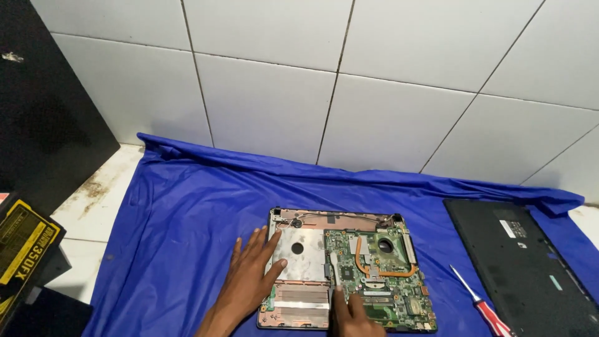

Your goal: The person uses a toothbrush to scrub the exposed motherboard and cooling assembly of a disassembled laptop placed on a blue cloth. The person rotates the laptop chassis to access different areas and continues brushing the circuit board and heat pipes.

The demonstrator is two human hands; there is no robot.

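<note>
Your left hand [249, 274] lies flat on the opened laptop [346, 274], fingers [253, 240] spread, palm over the laptop's left edge and the thumb tip reaching onto the bare silver plate [299, 249] inside it. Your right hand [352, 315] comes in at the laptop's near edge, mostly cut off by the frame; one finger [335, 293] points up the line where the plate meets the green board [380, 284]. Whether the other fingers of that hand are curled or pinching anything cannot be told.

The laptop sits base-up with its cover off, in the middle of a blue cloth [181, 231] that runs out from under it on every side. The board fills the laptop's right half; a copper pipe [380, 268] curves across it toward the fan [385, 245] in the laptop's far right corner. Thin cables [337, 216] trace the laptop's far edge.

To the right of the laptop, well apart from both hands, a screwdriver [483, 306] with a red-and-white handle lies on the cloth, its shaft angled toward the laptop. Just beyond the screwdriver, farther right again, rests a black cover [530, 274], lying flat.

Far to the laptop's left, off the cloth, a black-and-yellow box [25, 253] stands at the frame's edge, with a dark panel [43, 106] behind it. White wall tiles [349, 81] rise behind the laptop, beyond the cloth's far edge.
</note>
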